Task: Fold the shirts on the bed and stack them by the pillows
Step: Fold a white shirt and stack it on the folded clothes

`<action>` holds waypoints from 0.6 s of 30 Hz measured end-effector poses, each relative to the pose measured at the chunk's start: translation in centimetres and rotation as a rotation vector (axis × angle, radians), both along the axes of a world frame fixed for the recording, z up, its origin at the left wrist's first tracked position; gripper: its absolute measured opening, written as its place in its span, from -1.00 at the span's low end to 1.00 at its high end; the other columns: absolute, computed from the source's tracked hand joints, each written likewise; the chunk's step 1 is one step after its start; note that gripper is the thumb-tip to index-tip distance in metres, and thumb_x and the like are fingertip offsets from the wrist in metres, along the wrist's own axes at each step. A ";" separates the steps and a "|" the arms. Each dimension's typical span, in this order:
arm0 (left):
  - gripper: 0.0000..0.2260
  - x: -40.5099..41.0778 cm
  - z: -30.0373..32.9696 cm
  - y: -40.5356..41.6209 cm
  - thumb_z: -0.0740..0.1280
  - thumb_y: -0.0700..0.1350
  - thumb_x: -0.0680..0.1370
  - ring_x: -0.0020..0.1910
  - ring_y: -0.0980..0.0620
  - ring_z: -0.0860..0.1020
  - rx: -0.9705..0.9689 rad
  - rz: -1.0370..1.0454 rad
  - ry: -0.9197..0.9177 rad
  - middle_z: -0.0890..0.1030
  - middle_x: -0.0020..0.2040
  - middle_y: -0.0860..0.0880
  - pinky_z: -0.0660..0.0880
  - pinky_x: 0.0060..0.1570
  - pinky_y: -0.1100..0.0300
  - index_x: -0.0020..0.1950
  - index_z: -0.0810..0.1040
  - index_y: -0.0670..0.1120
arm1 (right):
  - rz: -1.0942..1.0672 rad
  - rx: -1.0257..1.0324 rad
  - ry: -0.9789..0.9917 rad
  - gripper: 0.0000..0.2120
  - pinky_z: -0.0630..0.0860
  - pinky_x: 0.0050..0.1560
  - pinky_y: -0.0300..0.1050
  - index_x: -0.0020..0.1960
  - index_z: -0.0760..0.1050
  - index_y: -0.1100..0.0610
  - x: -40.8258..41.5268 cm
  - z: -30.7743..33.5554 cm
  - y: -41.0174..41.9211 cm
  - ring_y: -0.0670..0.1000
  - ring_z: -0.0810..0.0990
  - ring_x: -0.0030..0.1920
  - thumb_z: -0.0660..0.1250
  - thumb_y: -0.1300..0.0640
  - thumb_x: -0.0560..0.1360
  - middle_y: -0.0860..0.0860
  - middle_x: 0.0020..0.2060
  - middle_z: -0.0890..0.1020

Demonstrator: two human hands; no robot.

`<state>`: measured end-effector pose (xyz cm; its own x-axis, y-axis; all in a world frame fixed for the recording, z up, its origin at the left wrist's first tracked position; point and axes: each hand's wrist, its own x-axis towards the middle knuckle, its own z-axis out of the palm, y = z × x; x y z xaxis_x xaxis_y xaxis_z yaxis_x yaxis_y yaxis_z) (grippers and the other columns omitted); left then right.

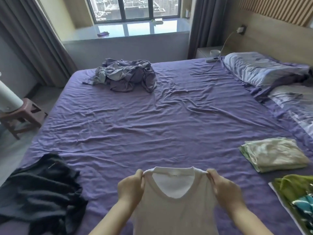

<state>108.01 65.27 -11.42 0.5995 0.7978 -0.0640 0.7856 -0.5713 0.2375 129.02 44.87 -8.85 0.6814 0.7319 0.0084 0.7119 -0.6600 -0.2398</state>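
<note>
- White shirt [176, 200]: hanging upright over the near edge of the bed [152, 124], likely being squared for folding.
- Left hand [131, 187], right hand [223, 189]: each pinching a shoulder, fingers curled.
- Folded shirts [274, 156]: lying stacked near the pillows [264, 70].
- Black garment [42, 192]: lying unfolded, awaiting its turn.

Crumpled shirt [42, 189] at bed [152, 129] near-left corner; bundle [125, 75] by far edge; folded stack [274, 155] right, before pillows [264, 70]
</note>
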 end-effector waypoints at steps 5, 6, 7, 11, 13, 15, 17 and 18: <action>-0.78 1.4 -4.0 2.9 0.08 0.07 0.63 -0.26 -0.07 0.59 -0.004 -0.055 -0.015 0.62 -0.26 0.00 0.32 -0.34 0.15 -0.02 0.44 -0.01 | 0.118 0.071 -0.185 -0.68 0.33 -0.72 -0.14 -0.15 0.59 0.13 3.0 -3.7 2.8 0.14 0.52 -0.63 0.61 0.27 0.16 -0.02 -0.48 0.59; -0.75 1.8 -4.5 3.7 0.06 0.10 0.63 -0.24 -0.06 0.59 0.000 -0.069 0.004 0.63 -0.24 0.00 0.31 -0.34 0.16 -0.04 0.42 0.00 | 0.130 0.064 -0.206 -0.76 0.33 -0.72 -0.13 -0.17 0.59 0.14 3.7 -4.2 3.6 0.12 0.51 -0.64 0.58 0.24 0.22 -0.01 -0.49 0.58; -0.71 2.3 -4.9 4.4 0.04 0.15 0.62 -0.21 -0.06 0.60 0.011 -0.071 0.027 0.63 -0.22 0.00 0.29 -0.33 0.15 -0.08 0.40 0.00 | 0.145 0.062 -0.227 -0.85 0.34 -0.72 -0.14 -0.20 0.59 0.15 4.5 -4.8 4.4 0.11 0.50 -0.65 0.54 0.19 0.30 -0.01 -0.51 0.57; -0.64 4.4 -6.5 8.5 0.02 0.24 0.58 -0.17 -0.10 0.62 0.097 -0.001 0.077 0.65 -0.22 -0.03 0.28 -0.34 0.14 -0.24 0.31 0.02 | 0.114 -0.022 -0.151 -0.82 0.46 -0.46 -0.07 -0.13 0.53 0.11 7.9 -7.5 8.5 0.13 0.61 -0.45 0.33 -0.01 0.50 -0.02 -0.40 0.61; -0.63 5.3 -8.0 10.8 0.01 0.25 0.58 -0.19 -0.11 0.62 0.146 0.043 0.096 0.65 -0.23 -0.02 0.29 -0.34 0.15 -0.25 0.32 0.02 | 0.067 -0.049 -0.086 -0.73 0.45 -0.30 -0.08 -0.02 0.47 0.03 9.7 -9.6 10.7 0.12 0.64 -0.23 0.10 -0.13 0.57 -0.07 -0.23 0.63; -0.63 6.1 -10.1 12.7 -0.02 0.24 0.58 -0.18 -0.09 0.61 0.163 0.083 0.125 0.64 -0.19 0.00 0.29 -0.34 0.17 -0.23 0.33 0.02 | 0.061 0.020 0.005 -0.73 0.42 -0.24 -0.10 0.03 0.45 -0.01 11.1 -12.2 12.7 0.07 0.62 -0.14 0.07 -0.14 0.58 -0.09 -0.14 0.61; -0.62 7.1 -12.2 13.6 -0.03 0.21 0.60 -0.12 -0.07 0.60 0.143 0.095 0.191 0.61 -0.11 0.01 0.33 -0.30 0.17 -0.16 0.40 0.00 | 0.077 0.065 0.139 -0.78 0.39 -0.20 -0.10 0.08 0.46 0.00 12.0 -15.0 14.2 0.05 0.60 -0.07 0.15 -0.09 0.57 -0.08 -0.08 0.61; -0.64 7.6 -13.1 13.6 -0.01 0.19 0.61 -0.07 -0.06 0.58 0.135 0.086 0.239 0.60 -0.06 0.01 0.36 -0.25 0.16 -0.09 0.44 -0.01 | 0.085 0.060 0.215 -0.78 0.39 -0.17 -0.10 0.12 0.46 0.00 12.1 -16.3 14.7 0.05 0.59 -0.02 0.18 -0.07 0.56 -0.08 -0.05 0.61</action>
<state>115.63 78.84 -24.55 0.5104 0.8557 -0.0851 0.8569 -0.5144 -0.0334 141.09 59.56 -25.12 0.6081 0.7893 -0.0845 0.6928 -0.5797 -0.4290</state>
